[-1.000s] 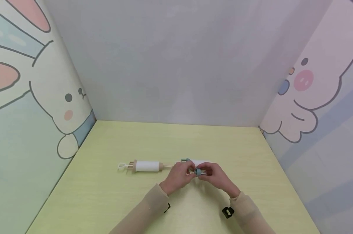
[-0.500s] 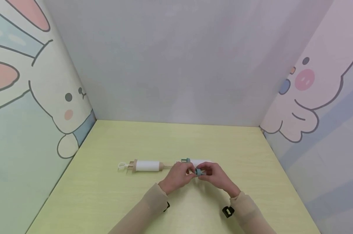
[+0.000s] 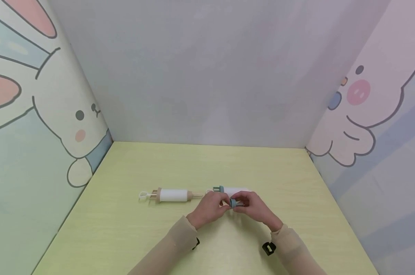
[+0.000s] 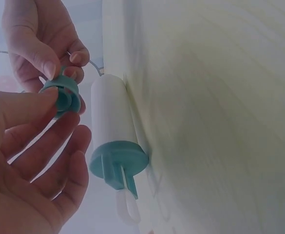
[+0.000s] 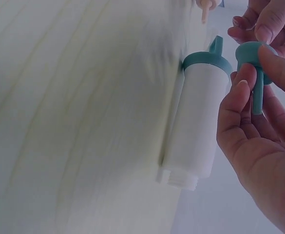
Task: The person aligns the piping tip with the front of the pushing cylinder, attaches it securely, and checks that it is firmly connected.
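Note:
A green nozzle cap, a ring-shaped head with a thin tube, is held between both hands just above the table. My left hand pinches its open side with thumb and fingers; the left wrist view shows the thumb at the rim. My right hand grips it from the nozzle side, the tube pointing down between the fingers in the right wrist view. Behind the hands lies a white tube-shaped syringe barrel with a green end collar and a whitish pull ring. Its threaded end is uncapped.
Left of the hands lies a second syringe with beige ends, a white pull ring and a thin nozzle pointing right. The pale yellow table meets a grey wall at the back and cartoon-printed walls at both sides.
The green cap has turned slightly between the fingers. Both hands stay in nearly the same place, and the syringes on the table have not moved.

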### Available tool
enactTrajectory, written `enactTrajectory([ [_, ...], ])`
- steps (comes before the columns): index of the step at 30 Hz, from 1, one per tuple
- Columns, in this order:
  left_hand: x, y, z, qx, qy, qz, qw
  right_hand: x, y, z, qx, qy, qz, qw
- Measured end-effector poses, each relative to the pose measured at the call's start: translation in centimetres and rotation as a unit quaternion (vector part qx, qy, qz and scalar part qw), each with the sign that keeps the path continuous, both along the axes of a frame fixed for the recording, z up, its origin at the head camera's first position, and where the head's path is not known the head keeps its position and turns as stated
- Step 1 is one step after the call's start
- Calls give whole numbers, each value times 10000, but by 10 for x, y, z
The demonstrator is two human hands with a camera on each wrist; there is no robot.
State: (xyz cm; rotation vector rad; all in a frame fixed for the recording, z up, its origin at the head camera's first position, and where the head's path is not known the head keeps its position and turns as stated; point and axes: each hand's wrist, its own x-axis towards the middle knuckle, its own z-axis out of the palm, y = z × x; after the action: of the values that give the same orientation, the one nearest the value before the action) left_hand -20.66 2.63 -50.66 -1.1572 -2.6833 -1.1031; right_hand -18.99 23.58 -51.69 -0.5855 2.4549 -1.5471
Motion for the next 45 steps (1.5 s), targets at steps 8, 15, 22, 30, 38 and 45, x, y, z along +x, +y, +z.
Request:
enactTrajectory([
  [8,-3,2,-2,-71,83,3,9999,-1,0,4,-38,-107,21,9999],
  [15,-5,4,-5,37,347,-20,9994,9,-8,27,-115,-103,62,9999],
  [22,-3,6,-8,62,446,-176,9988,14,-10,38,-92,-202,73,9997],
  [30,-3,8,-8,58,444,-135,9989,13,-8,37,-14,-191,63,9998],
  [38,-5,9,-13,121,512,-122,9985,15,-3,34,-22,-176,66,9998],
  [45,-8,6,-12,-220,764,240,9965,15,7,22,-161,8,1,9999],
])
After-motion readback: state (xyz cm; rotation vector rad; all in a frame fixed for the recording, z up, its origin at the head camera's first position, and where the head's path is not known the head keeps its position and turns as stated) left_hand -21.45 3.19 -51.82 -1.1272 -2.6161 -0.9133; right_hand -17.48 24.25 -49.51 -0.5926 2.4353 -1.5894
